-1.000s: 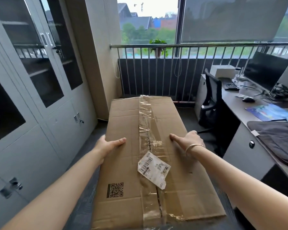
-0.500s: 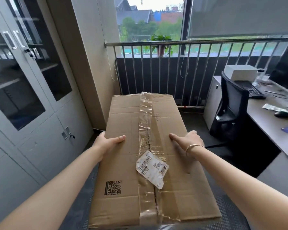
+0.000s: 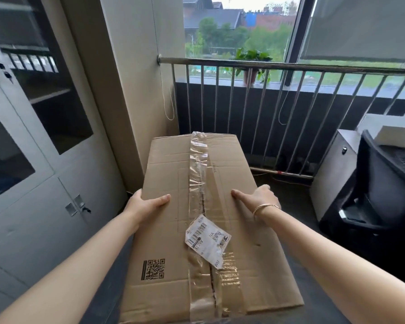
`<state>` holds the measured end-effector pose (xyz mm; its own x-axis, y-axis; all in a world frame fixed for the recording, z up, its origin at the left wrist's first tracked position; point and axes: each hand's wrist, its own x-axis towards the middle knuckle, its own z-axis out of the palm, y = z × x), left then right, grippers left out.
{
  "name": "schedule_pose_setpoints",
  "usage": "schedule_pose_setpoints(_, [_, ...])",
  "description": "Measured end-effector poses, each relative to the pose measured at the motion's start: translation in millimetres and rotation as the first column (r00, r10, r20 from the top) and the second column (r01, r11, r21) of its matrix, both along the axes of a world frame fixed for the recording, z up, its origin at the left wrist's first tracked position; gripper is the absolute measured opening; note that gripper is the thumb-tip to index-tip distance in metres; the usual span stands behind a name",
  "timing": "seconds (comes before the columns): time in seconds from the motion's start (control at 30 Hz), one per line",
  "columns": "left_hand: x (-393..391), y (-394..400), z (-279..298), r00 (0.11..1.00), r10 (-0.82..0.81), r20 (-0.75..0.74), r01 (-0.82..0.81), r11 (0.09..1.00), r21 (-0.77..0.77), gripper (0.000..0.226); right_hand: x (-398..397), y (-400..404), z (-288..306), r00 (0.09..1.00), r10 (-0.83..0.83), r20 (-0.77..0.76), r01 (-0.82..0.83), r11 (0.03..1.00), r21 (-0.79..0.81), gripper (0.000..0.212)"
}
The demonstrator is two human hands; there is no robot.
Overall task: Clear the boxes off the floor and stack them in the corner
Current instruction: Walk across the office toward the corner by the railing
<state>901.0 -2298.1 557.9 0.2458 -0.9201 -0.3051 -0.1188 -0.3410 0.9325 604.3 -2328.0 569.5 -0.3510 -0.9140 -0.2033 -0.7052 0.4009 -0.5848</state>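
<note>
A long brown cardboard box with clear tape down its middle, a white shipping label and a QR code is carried in front of me, above the floor. My left hand grips its left edge, thumb lying on top and fingers hidden underneath. My right hand, with a thin bracelet at the wrist, grips the right edge the same way. The box points toward the room corner between the beige wall column and the railing.
Grey cabinets with glass doors line the left. A metal railing runs along the window ahead. On the right stand a black office chair, a grey drawer unit and a desk with a white box.
I have moved closer to the corner with the box; the cabinets, column and railing look nearer, and the desk has slid out to the right. Both hands keep the same hold.
</note>
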Motion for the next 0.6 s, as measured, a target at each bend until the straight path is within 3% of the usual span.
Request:
schedule_pose_setpoints(0.27, [27,-196,-21,0.999,-0.033,-0.041,0.035,0.999,0.04,0.071,26,-185,-24,0.999,-0.038,0.008,0.037,0.998,0.053,0.094])
schedule_pose_setpoints(0.4, [55,-311,-19,0.998,-0.065,-0.023,0.067,0.996,0.066,0.09,49,-292,-24,0.997,-0.066,0.034,0.064,0.996,0.067,0.093])
schedule_pose_setpoints(0.53, [68,-405,-14,0.996,-0.084,0.018,0.083,0.996,0.024,0.062,64,-379,-26,0.993,-0.095,0.066,0.09,0.993,0.073,0.094])
schedule_pose_setpoints(0.6, [72,-449,-17,0.995,-0.103,0.011,0.102,0.995,0.017,0.06,69,-418,-33,0.989,-0.121,0.084,0.114,0.99,0.082,0.094])
